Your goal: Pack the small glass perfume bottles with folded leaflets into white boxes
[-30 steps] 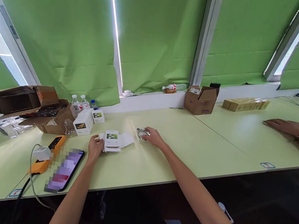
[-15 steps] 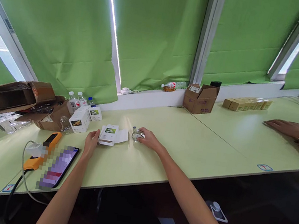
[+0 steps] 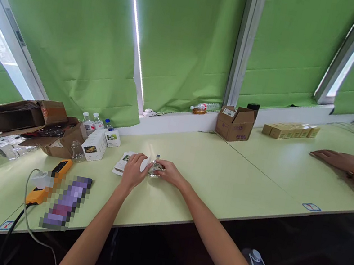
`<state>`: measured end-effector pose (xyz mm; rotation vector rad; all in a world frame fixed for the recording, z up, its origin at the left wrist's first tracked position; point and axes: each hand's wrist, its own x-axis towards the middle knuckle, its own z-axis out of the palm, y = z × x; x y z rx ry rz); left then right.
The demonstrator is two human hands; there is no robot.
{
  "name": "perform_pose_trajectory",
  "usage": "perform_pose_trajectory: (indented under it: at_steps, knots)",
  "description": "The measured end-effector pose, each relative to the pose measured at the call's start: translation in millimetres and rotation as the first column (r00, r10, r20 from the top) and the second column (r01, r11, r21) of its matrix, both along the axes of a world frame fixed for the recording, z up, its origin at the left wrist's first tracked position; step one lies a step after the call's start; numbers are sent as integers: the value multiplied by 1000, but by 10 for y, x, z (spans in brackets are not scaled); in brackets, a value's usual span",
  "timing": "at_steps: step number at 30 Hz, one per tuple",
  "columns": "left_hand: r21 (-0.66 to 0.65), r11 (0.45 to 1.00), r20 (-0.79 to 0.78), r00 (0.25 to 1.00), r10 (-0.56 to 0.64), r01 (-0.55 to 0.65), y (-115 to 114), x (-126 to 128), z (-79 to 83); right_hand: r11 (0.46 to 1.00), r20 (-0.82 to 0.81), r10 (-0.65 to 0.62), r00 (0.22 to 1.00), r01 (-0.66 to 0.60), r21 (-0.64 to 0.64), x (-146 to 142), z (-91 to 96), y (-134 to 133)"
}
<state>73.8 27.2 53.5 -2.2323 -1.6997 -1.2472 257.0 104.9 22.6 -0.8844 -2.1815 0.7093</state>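
A small clear glass bottle (image 3: 156,167) stands upright on the pale green table (image 3: 231,174), between my two hands. My right hand (image 3: 168,174) grips it from the right, fingers curled round its body. My left hand (image 3: 133,171) has come over the flattened white box (image 3: 123,162) and closes on the bottle's left side. Only the box's left part shows past my left hand.
Left of me lie a phone (image 3: 65,202), an orange device (image 3: 50,178) with a white cable, white boxes (image 3: 94,147), small bottles (image 3: 90,123) and torn cartons (image 3: 29,118). A brown carton (image 3: 236,123) and yellow boxes (image 3: 289,130) sit by the sill. Another person's hand (image 3: 338,159) rests at right.
My left hand left the white box's left edge and moved right onto the bottle. My right hand drew the bottle leftward toward the box and stood it upright.
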Motion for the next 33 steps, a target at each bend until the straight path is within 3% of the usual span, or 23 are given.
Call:
perform_pose_trajectory:
  at_steps: [3,8,15,21,27,30,33]
  knots:
    - [-68,998,70,997,-12,17,50,77,-70,995,-60,52,997,-56,-77,-48,-45,-5]
    - [-138,989,98,994,-37,51,44,-1,-170,963,-162,64,985,-103,-248,-97,-110,22]
    - [-76,994,158,985,-71,84,10,-74,-227,993,-34,50,998,-54,-101,-72,-32,-42]
    - [37,985,151,975,160,-167,42,-260,-251,993,66,-92,994,96,-68,5,11,7]
    - [55,884,164,877,451,-464,64,-554,-323,944,193,-324,926,331,-4,208,25,158]
    - [-35,826,169,811,560,-563,85,-659,-379,885,253,-456,853,465,25,302,21,236]
    - [-144,805,153,791,592,-575,100,-720,-407,826,271,-550,790,562,37,379,12,308]
